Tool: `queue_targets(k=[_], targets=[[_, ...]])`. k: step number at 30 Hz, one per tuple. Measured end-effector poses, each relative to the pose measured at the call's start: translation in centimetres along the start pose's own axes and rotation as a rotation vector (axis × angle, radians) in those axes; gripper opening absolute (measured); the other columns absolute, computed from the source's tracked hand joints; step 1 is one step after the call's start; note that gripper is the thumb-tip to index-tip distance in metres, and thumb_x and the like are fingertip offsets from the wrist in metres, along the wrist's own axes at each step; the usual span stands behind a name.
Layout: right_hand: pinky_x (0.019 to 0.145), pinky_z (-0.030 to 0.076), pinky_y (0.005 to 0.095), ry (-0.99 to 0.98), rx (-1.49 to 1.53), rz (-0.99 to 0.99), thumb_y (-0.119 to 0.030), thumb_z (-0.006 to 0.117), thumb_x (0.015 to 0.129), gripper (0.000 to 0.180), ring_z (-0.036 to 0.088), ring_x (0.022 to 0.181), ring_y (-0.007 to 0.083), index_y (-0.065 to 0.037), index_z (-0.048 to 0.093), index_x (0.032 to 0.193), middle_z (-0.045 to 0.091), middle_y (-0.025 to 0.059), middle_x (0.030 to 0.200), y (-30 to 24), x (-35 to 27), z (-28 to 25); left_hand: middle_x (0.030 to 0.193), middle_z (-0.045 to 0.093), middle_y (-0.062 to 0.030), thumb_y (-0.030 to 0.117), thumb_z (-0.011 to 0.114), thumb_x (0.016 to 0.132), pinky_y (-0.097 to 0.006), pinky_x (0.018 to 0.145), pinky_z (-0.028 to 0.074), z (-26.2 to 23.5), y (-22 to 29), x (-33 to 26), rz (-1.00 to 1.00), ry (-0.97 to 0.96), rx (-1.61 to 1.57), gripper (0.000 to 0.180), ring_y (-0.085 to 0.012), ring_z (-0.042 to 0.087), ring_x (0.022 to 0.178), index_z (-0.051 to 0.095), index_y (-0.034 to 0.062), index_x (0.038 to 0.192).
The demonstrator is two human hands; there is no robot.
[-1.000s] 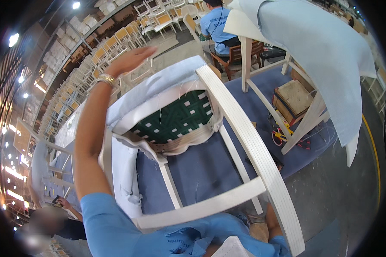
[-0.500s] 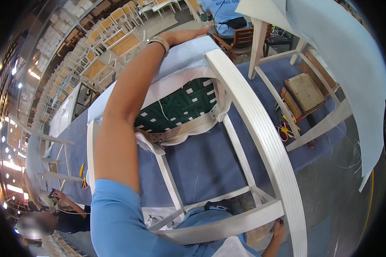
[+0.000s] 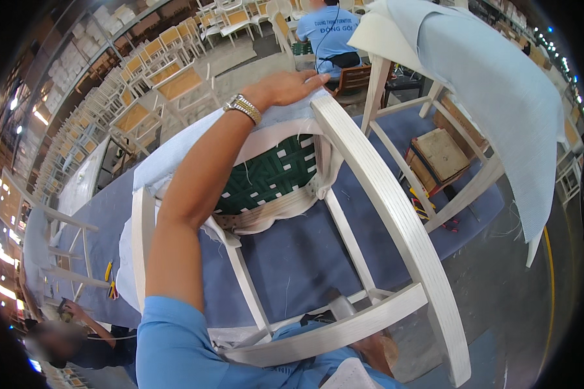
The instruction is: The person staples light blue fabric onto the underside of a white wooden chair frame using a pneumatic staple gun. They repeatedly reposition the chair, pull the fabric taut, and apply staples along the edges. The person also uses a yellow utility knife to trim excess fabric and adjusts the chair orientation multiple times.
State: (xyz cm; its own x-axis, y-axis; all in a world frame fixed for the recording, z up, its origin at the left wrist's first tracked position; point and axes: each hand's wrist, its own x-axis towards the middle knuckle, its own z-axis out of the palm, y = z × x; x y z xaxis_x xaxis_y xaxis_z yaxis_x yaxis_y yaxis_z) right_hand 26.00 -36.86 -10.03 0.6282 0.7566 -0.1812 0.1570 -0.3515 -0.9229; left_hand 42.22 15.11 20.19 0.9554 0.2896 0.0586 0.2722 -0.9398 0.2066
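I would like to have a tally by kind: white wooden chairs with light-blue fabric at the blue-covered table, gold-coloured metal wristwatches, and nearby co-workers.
White wooden chairs with light-blue fabric: 3
Gold-coloured metal wristwatch: 1
Nearby co-workers: 2
Total: 6

A blue-covered table [image 3: 298,249] carries white chairs [image 3: 398,214], a worn box [image 3: 441,154] and yellow-handled tools [image 3: 112,280].

Your left-side head fisheye looks down and ahead, close over the chair frame [image 3: 370,172]. Your view reaches chair rows [image 3: 178,85] beyond.
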Motion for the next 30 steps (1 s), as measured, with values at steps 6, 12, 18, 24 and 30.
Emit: queue_targets(k=[6, 12, 18, 24, 30], targets=[[0.079, 0.058, 0.0398, 0.082, 0.152, -0.412, -0.017, 0.079, 0.071, 0.074, 0.071, 0.095, 0.0303, -0.009, 0.058, 0.141, 0.071, 0.0165, 0.110, -9.1, 11.7, 2.1, 0.139, 0.059, -0.0261, 0.078, 0.026, 0.097, -0.046, 0.112, 0.041, 0.6, 0.9, -0.3, -0.037, 0.047, 0.031, 0.091, -0.0409, 0.056, 0.131, 0.047, 0.0072, 0.151], [0.071, 0.055, 0.0323, 0.486, 0.358, -0.696, -0.005, 0.079, 0.083, 0.032, 0.071, 0.081, 0.0246, 0.002, 0.066, 0.112, 0.070, 0.0148, 0.094, -18.5, 22.9, 2.4, 0.129, 0.065, -0.0257, 0.078, 0.028, 0.096, -0.047, 0.106, 0.045, 0.9, 1.1, -0.7, -0.058, 0.087, 0.034, 0.087, -0.0417, 0.061, 0.122, 0.053, 0.0097, 0.145], [0.061, 0.053, 0.0327, 0.547, 0.348, -0.840, -0.003, 0.075, 0.087, 0.011, 0.069, 0.068, 0.0210, 0.003, 0.068, 0.092, 0.070, 0.0129, 0.079, -21.0, 30.7, 2.8, 0.126, 0.068, -0.0228, 0.078, 0.028, 0.096, -0.048, 0.102, 0.047, 0.8, 1.0, -0.6, -0.065, 0.098, 0.054, 0.081, -0.0402, 0.063, 0.120, 0.057, 0.0154, 0.139], [0.062, 0.053, 0.0331, 0.574, 0.275, -0.864, -0.003, 0.076, 0.086, 0.016, 0.069, 0.068, 0.0230, 0.003, 0.066, 0.097, 0.070, 0.0143, 0.080, -22.0, 31.6, 2.7, 0.126, 0.068, -0.0223, 0.079, 0.027, 0.096, -0.049, 0.101, 0.048, 0.8, 1.2, -0.8, -0.086, 0.095, 0.073, 0.083, -0.0396, 0.064, 0.120, 0.057, 0.0149, 0.140], [0.070, 0.053, 0.0398, 0.593, 0.262, -0.926, -0.002, 0.074, 0.084, 0.016, 0.069, 0.078, 0.0303, 0.002, 0.066, 0.098, 0.070, 0.0170, 0.087, -22.5, 31.7, 2.2, 0.131, 0.065, -0.0239, 0.082, 0.028, 0.093, -0.048, 0.105, 0.047, 0.3, 1.7, -0.9, -0.108, 0.053, 0.053, 0.094, -0.0376, 0.061, 0.125, 0.051, 0.0093, 0.147]])
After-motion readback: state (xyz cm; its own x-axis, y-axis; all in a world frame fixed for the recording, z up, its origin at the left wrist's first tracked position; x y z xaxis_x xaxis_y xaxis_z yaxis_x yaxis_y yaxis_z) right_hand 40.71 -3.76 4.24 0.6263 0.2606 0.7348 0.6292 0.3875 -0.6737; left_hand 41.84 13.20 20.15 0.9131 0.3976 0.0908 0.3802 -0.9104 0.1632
